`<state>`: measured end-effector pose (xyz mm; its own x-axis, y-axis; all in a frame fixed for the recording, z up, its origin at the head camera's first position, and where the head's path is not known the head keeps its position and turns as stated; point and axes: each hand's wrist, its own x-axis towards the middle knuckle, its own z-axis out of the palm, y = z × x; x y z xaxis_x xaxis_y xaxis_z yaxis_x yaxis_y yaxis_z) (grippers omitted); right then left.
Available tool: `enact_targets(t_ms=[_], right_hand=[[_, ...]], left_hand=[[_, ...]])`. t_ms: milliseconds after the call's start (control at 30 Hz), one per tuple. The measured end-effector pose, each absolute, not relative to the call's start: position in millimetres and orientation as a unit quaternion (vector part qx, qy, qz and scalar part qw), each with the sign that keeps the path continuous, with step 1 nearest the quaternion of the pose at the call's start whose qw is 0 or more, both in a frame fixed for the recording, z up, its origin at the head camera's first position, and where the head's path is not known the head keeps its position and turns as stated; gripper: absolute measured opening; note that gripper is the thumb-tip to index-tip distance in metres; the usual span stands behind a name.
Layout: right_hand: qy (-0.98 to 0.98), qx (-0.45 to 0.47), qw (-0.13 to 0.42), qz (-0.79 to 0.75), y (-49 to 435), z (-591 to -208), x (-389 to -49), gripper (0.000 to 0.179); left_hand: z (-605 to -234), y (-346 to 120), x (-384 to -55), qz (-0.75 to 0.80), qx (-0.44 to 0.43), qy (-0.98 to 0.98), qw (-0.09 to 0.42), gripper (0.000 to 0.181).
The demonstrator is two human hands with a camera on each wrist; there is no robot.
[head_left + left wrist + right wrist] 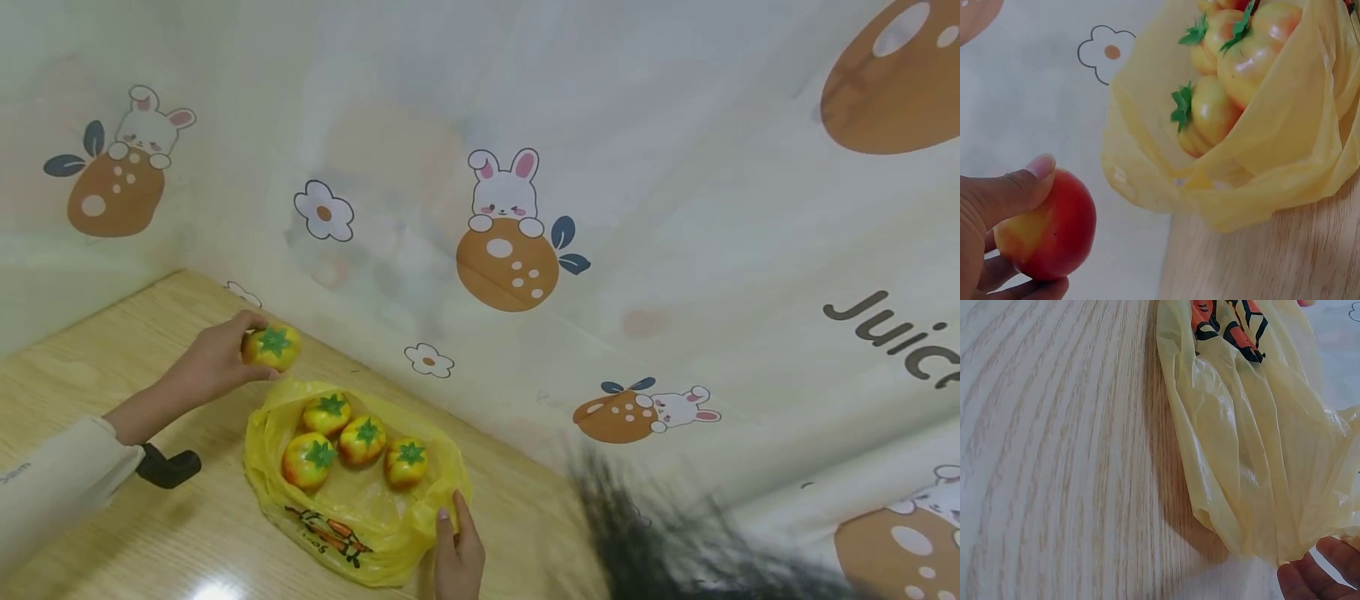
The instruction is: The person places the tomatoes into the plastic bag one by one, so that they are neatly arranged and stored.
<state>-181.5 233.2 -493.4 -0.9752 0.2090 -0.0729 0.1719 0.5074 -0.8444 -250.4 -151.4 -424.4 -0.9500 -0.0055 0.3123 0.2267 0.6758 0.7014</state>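
Note:
My left hand [217, 354] grips a yellow-and-red tomato [276, 348] with a green leafy top, just beyond the bag's left rim. The left wrist view shows the held tomato's [1067, 231] red side between thumb and fingers. Inside an open yellow plastic bag [382, 546] lie several similar tomatoes [307, 461], leafy tops showing. At the bag's near right edge, my right hand [461, 557] pinches the plastic between thumb and fingers. Seen from the right wrist, those fingertips [1329, 559] sit at the bag's gathered edge; part of that hand is out of frame.
The bag rests on a light wooden table [75, 367]. Behind the table hangs a pale sheet [405, 275] printed with rabbits and flowers. Dark blurred strands [637, 533] cover part of the lower right, and a black object [168, 467] is at the left wrist.

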Motion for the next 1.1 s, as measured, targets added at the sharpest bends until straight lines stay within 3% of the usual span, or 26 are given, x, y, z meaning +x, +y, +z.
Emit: enact_targets(t_ms=[300, 667, 1100], right_hand=[[-0.873, -0.106, 0.038, 0.474, 233.6, -494.9, -178.1, 0.062], [-0.853, -0.113, 0.010, 0.509, 234.9, -492.2, -175.5, 0.059], [-0.857, -0.113, 0.014, 0.503, 237.7, -493.8, -172.3, 0.061]], left_hand=[[-421.6, -141.9, -248.0, -0.392, -0.085, -0.904, 0.146, 0.055], [-421.0, -121.1, -244.1, -0.406, -0.107, -0.892, 0.166, 0.059], [-425.2, -92.4, -238.7, -0.422, -0.106, -0.893, 0.118, 0.058]])
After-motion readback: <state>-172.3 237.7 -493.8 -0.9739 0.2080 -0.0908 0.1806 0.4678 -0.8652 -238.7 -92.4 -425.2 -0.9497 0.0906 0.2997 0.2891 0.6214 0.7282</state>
